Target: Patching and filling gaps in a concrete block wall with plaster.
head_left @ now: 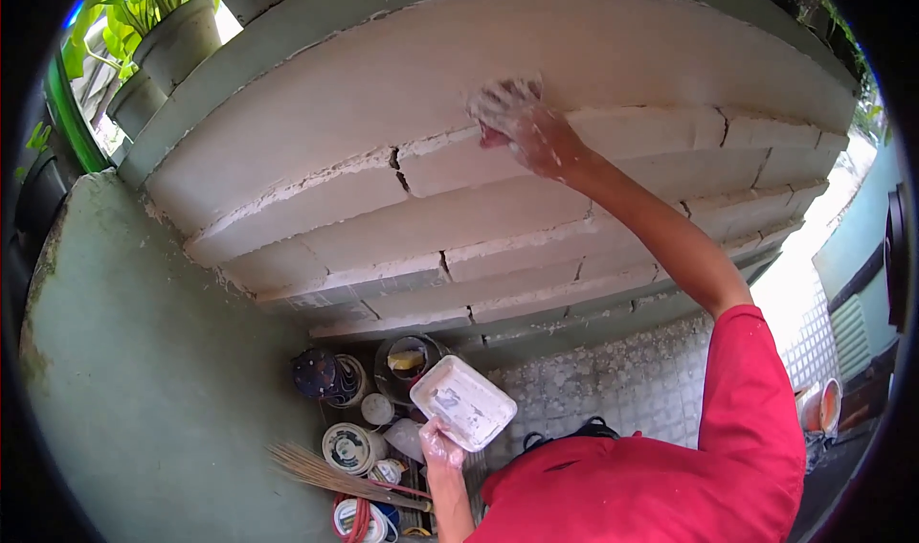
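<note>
I am remotely seeing the left hand (pixel 441 445) clamping the tray (pixel 466 401). The right hand (pixel 529 133), grip unclear to me, is seemingly coating the wall (pixel 383 74), next needing even pressure.

The tray (pixel 465 402) is white with grey smears, whitish blotches coat the fingers (pixel 500 96) of the right hand (pixel 536 133) and spot the left hand (pixel 441 443), and the shirt (pixel 641 486) is plain red. The ledges (pixel 330 203) run cream to pale pink, crossed by blackish cracks, beside a dull green wall (pixel 163 351). Toward the left edge of the floor (pixel 622 375), itself grey with a tile grid and white speckles, are a straw-brown broom (pixel 330 471) and a dark blue patterned cloth (pixel 316 372).
</note>
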Demonstrator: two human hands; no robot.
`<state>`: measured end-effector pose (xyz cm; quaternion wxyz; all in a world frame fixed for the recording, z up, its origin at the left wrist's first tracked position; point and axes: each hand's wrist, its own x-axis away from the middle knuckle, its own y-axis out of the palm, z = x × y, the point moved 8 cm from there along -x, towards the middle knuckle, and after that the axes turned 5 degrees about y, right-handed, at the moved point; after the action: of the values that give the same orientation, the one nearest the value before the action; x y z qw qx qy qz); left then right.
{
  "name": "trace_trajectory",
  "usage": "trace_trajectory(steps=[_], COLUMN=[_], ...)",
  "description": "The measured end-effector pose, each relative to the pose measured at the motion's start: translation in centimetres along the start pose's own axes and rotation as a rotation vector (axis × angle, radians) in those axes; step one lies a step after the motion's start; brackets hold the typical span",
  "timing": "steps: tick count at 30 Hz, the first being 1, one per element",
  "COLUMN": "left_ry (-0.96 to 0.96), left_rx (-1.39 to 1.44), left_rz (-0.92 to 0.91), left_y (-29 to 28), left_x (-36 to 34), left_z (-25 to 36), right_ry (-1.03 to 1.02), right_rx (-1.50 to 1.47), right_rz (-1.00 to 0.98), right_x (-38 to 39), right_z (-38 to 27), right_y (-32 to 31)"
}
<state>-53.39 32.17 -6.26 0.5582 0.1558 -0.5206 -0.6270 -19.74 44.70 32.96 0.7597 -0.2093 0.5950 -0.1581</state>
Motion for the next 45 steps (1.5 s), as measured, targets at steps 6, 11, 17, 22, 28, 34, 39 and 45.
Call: trace_trajectory(steps=[6,11,17,22,28,34,39,45], left_ry=[0.02,0.044,0.048,0.029,-0.012,0.032,0.01,-0.053], left_rx=[0.024,0.012,0.02,0.033,-0.009,0.038,0.006,0.015], left_rz=[-0.048,0.016,-0.001,-0.086,-0.054,-0.038,0.013,-0.124], left_y=[-0.4,-0.6,0.9,3.0,3.8,4.3,3.5,4.7], left_x=[1.8,2.8,2.7,2.5,4.1,8.3,9.9,8.2], left_z=[0.5,1.3,1.1,-0.8,-4.3,-7.0,-9.1,-9.7], right_ry=[0.544,0.967,0.585,0.443,0.371,0.962,1.395,1.279], right_rx=[-0.343,-0.005,0.165,-0.145,-0.352,-1.884,-2.098,-1.661], right_rz=[0.144,0.206,0.641,0.452,0.259,0.596,0.481,0.145], right_x=[1.8,2.2,-3.0,-6.7,-4.7,6.4,12.3,10.0], right_z=[7.4,12.6,2.0,-3.3,-2.0,4.5,1.8,1.2], right_y=[-6.9,-5.7,0.1,0.3,-1.8,-3.8,-1.5,-1.5])
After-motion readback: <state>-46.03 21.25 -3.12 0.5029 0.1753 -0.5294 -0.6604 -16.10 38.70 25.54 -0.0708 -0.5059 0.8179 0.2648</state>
